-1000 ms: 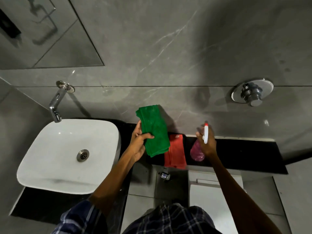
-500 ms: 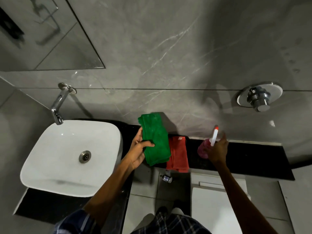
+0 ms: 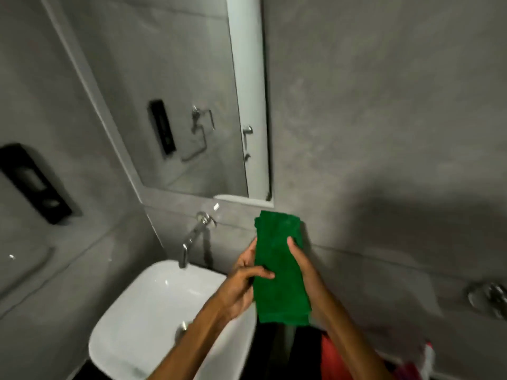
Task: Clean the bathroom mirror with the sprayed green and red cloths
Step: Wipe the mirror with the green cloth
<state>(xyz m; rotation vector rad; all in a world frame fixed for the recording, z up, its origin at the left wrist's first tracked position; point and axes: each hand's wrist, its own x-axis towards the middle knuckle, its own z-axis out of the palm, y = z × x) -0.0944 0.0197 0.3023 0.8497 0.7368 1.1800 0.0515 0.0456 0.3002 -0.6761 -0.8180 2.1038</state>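
Both my hands on the green cloth (image 3: 279, 272), mid-frame

My left hand (image 3: 241, 283) and right hand (image 3: 306, 272) pinch its long sides, thumbs on its front. The white basin (image 3: 148, 305), lower left, holds only its drain. The red cloth (image 3: 330, 352) lies lower right; the mirror (image 3: 170, 91) fills the upper left.

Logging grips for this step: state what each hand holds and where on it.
Both hands hold the folded green cloth upright: the left hand grips its left edge, thumb across the front; the right hand grips its right edge.
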